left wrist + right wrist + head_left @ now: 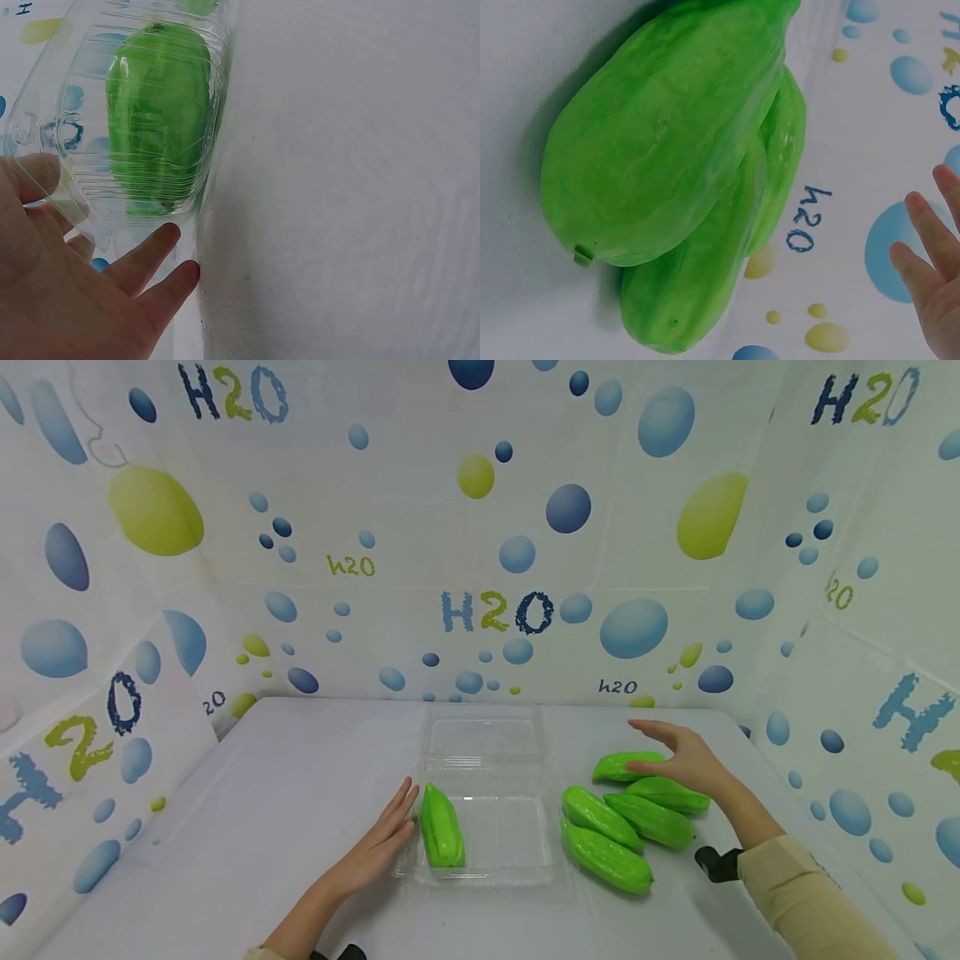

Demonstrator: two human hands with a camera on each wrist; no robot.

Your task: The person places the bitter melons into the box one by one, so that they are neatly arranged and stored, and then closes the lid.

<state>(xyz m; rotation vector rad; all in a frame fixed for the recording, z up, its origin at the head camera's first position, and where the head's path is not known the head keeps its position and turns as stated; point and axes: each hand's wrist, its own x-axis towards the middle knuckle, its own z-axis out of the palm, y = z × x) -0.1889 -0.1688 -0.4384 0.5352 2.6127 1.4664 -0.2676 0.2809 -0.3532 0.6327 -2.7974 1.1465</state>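
A clear plastic clamshell box lies with its lid folded back on the far side. One glossy green papaya rests lengthwise in the box's left part; through the plastic wall it shows in the left wrist view as well. Along the box's left side stands my left hand, fingers extended at the rim, gripping nothing. My right hand hovers by the farthest papaya of a group on the right, thumb and fingers spread wide apart. The thumb overlaps that papaya in the head view.
Several more green papayas lie close together on the white tabletop right of the box. Sheeting printed with bubbles and H2O lettering encloses the table at the back and both sides. A dark strap piece sits at the right wrist.
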